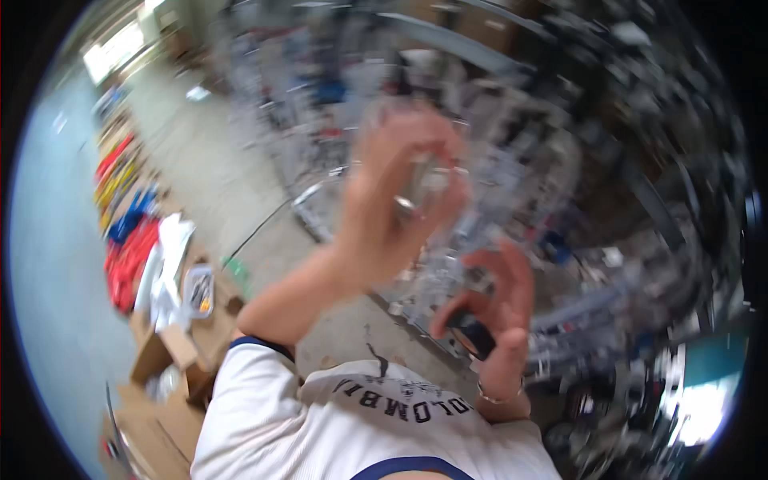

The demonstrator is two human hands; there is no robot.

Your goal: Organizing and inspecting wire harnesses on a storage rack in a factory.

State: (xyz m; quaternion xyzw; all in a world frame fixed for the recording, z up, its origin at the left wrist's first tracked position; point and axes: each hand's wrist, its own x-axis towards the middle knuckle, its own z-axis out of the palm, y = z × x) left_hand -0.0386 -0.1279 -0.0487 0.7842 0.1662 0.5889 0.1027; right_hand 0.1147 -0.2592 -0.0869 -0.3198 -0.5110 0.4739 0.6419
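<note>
My left hand [376, 192] is raised in front of me and smeared by motion. Its fingers curl around a shiny, pale, see-through thing [420, 188] whose kind I cannot make out. Lower and to the right, my right hand [504, 296] has bent fingers. A black round thing that looks like a roll of tape [474, 334] sits in its grip, by the thumb. The two hands are apart.
Blurred shelving [448, 36] with many small goods fills the far and right side. On the left, cardboard boxes [164, 424], a white plastic tub [198, 290] and red bundles [132, 264] line a pale wall [60, 240]. Grey floor [232, 184] runs between.
</note>
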